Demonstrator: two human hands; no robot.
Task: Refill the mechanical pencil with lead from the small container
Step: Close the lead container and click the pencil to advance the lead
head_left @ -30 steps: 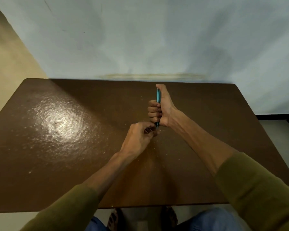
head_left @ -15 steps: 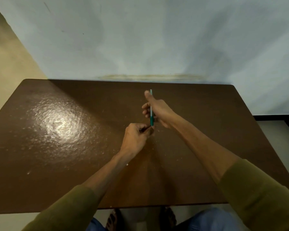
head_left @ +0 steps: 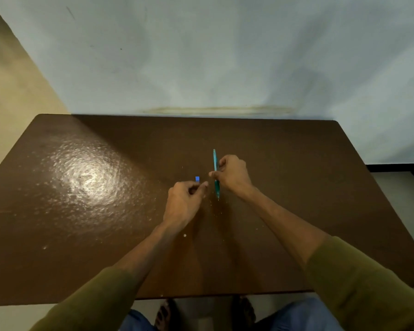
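Above the brown table [head_left: 81, 235], the right hand [head_left: 233, 174] grips the pencil [head_left: 216, 173] while the left hand [head_left: 184, 201] pinches a small blue container [head_left: 197, 179]; whether lead is loaded yet I cannot tell.

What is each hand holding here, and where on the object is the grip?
The right hand grips the teal pencil around its middle. The left hand pinches something small with a blue end; what it is cannot be told.

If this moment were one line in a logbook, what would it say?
right hand: holds teal pencil | left hand: pinches small blue item, likely lead container | lead: not visible | table: brown
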